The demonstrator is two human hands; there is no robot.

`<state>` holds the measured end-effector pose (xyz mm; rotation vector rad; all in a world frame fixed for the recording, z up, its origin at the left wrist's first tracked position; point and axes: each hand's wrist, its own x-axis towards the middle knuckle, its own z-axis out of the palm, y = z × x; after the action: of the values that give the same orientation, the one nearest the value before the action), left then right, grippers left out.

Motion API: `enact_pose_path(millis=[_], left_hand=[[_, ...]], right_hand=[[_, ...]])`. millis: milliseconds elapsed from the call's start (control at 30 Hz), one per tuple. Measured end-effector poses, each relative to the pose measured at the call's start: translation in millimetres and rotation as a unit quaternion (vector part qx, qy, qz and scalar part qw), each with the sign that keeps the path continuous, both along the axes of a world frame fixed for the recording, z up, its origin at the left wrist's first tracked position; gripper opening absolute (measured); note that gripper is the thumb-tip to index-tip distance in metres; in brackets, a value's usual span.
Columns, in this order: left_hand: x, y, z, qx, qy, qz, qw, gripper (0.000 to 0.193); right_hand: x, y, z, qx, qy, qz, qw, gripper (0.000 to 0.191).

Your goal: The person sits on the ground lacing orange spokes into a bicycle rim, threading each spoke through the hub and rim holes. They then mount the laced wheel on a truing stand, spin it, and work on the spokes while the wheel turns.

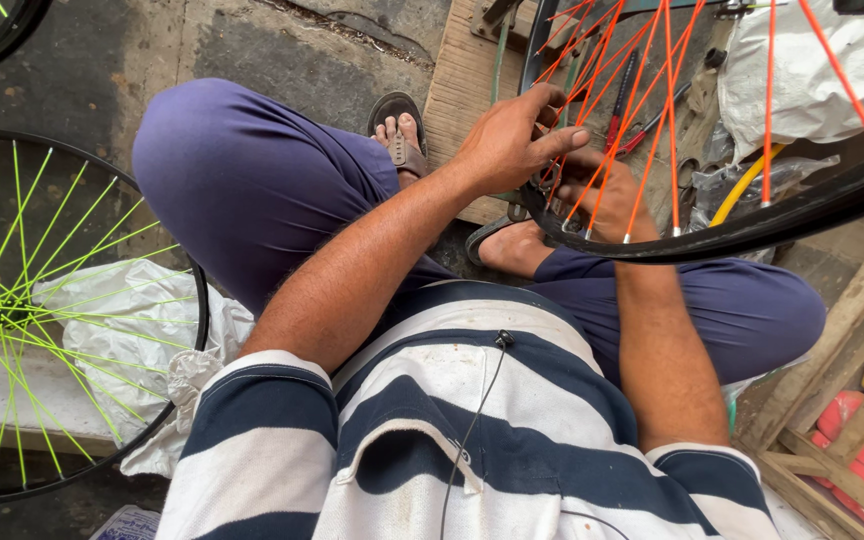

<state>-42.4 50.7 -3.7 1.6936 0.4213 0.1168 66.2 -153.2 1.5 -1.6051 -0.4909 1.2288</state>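
Left hand [507, 140] pinched on thin orange spokes [592, 130] of black-rimmed bicycle wheel [752, 225]; right hand [607, 195] curled behind them — grip cannot be told. Green-spoked wheel [42, 310] well left.

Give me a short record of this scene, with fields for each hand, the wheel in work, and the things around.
left hand: fingers pinch among the orange spokes near the hub
right hand: behind the spokes, at the hub
wheel in work: black rim, orange spokes
other wheel: black rim, green spokes, at the left on white plastic
underneath: wooden board
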Motion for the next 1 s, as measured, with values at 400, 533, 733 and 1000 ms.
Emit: enact_pose_path(millis=[400,533,733,1000], left_hand=[[-2.4,5.3,0.3,-0.027,0.001,-0.008,1.0,0.072],[-1.8,4.3,-7.7,-0.017,-0.004,-0.009,1.0,0.073],[0.0,5.5,-4.5,-0.008,0.005,-0.009,1.0,0.078],[-1.8,8.5,29.2,-0.087,0.006,-0.03,0.996,0.078]], right_hand=[[0.7,3.8,-13.9,0.072,0.164,-0.039,0.983,0.04],[-20.3,24.9,0.9,-0.069,-0.11,-0.058,0.99,0.023],[-42.0,46.7,19.1,-0.15,-0.293,-0.063,0.942,0.035],[-18.6,-9.1,18.0,0.122,0.235,-0.097,0.96,0.05]])
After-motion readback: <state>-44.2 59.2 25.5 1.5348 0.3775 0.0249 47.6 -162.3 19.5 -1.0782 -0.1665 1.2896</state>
